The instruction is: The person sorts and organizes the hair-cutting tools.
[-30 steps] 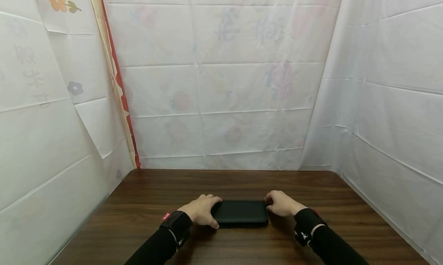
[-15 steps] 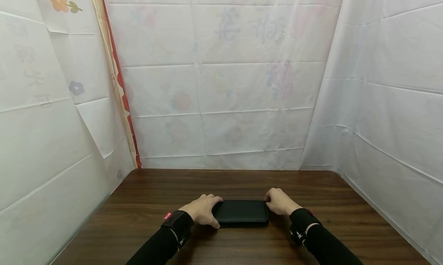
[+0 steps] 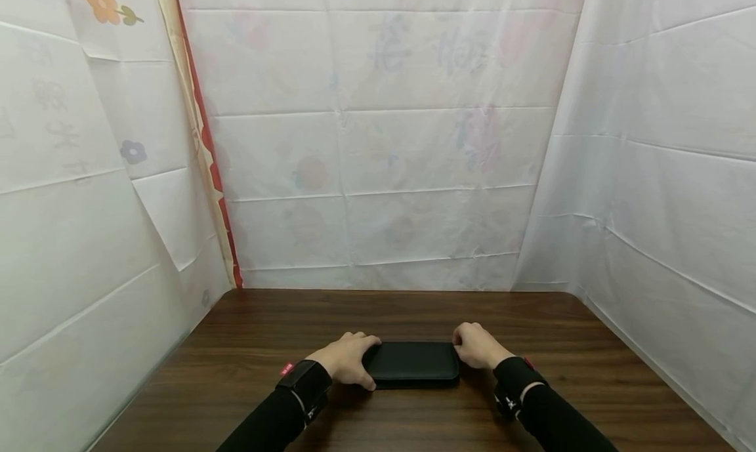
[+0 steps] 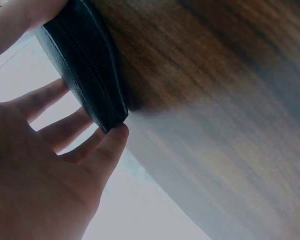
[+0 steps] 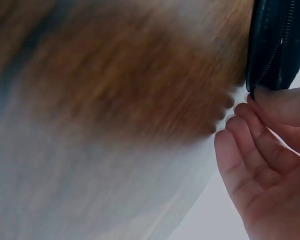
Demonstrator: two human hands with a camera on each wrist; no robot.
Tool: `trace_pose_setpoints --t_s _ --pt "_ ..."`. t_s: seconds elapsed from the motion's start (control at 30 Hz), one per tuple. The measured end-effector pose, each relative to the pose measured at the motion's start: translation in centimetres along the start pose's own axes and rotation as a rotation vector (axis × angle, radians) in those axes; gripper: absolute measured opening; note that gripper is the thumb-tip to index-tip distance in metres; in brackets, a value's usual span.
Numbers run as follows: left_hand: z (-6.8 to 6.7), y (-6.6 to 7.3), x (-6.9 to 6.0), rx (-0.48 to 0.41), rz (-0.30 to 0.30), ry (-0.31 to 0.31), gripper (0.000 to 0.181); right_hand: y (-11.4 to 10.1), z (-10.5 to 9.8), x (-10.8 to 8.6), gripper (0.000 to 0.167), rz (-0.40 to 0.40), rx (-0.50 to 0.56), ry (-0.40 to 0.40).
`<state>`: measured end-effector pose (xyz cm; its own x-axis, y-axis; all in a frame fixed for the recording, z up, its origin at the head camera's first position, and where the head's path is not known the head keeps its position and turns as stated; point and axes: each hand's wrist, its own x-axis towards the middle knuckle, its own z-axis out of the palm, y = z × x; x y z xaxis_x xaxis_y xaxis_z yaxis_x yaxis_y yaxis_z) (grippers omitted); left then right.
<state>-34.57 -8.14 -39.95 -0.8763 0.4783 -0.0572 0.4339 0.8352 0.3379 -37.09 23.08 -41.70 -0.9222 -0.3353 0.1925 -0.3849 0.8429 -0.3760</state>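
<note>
1. Black zip-edged case point(image 3: 413, 361) lies on the bench point(image 3: 283, 321).
2. Left grip point(image 3: 345, 359), part-spread, clasps its left end; right grip point(image 3: 480, 346) pinches its far right corner.
3. Probably working the zip point(image 5: 282, 50); pulling calls for steady left bracing.

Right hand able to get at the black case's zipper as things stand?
Looks like yes: the right hand is pinching at the corner of the black zip case, close by the zipper, with nothing visible in between.
</note>
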Motion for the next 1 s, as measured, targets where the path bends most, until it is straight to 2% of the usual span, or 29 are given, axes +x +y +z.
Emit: trace_pose_setpoints --t_s 0.17,0.3,0.77,1.0 --pt "-0.10 0.06 0.00 -0.004 -0.002 -0.005 0.081 0.25 0.05 -0.22 0.016 -0.055 -0.022 0.011" --pt "-0.07 -0.04 0.05 -0.002 -0.001 -0.006 0.080 0.33 -0.10 -0.31 0.016 -0.069 -0.022 -0.001" --pt "0.11 -0.27 0.18 -0.001 0.002 0.004 0.081 0.24 -0.54 -0.72 0.007 -0.042 -0.021 -0.048" --pt "0.05 -0.25 0.11 0.003 -0.007 -0.001 0.080 0.20 -0.62 -0.84 0.010 -0.071 -0.041 -0.039"
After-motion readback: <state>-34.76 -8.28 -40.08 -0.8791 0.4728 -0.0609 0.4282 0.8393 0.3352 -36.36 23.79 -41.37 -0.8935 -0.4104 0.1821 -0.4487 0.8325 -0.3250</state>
